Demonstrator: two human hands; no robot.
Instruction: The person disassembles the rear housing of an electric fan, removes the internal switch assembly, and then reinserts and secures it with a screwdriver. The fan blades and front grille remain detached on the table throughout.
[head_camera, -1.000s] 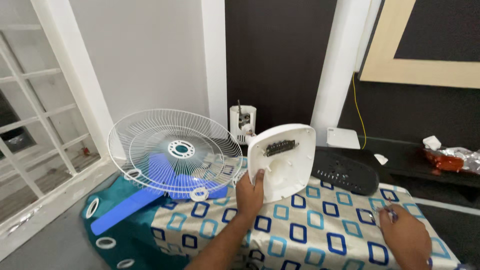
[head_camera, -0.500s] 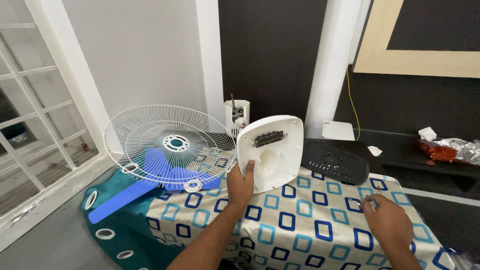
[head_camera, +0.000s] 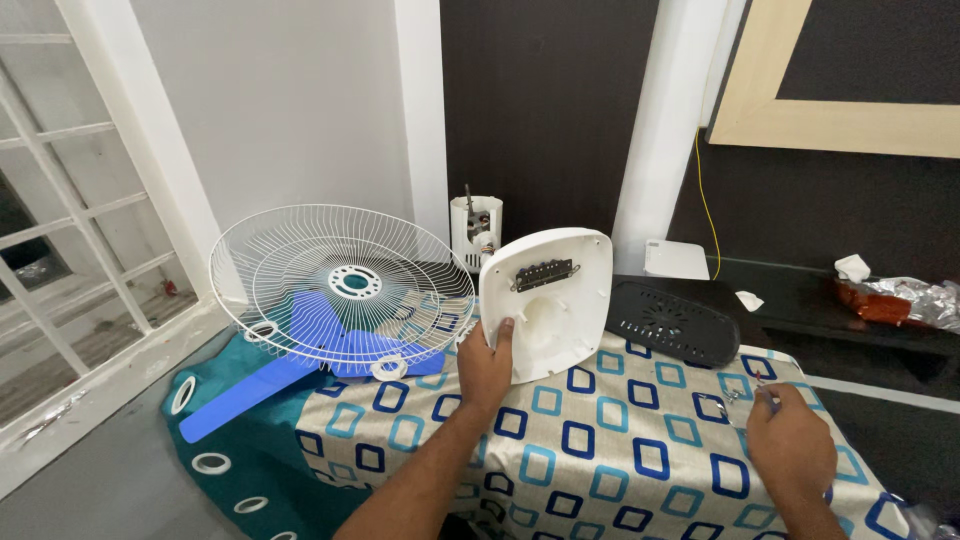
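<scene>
i have my left hand clasped on the lower left edge of a white plastic fan base cover, thumb up against its inner face, holding it upright and tilted a little on the bench. its hollow inside faces me, with a dark switch strip near the top. my right hand rests low on the right side of the bench, fingers curled around a small thin metal tool whose tip pokes out to the left; i cannot tell exactly what kind of tool it is. the bench wears a cloth with blue and teal squares. to the left of the cover sits a white wire fan guard, lying tilted, with blue fan blades under it. behind the cover stands a white motor housing against the wall. just right of the cover lies a black vented plate, apart from it.
</scene>
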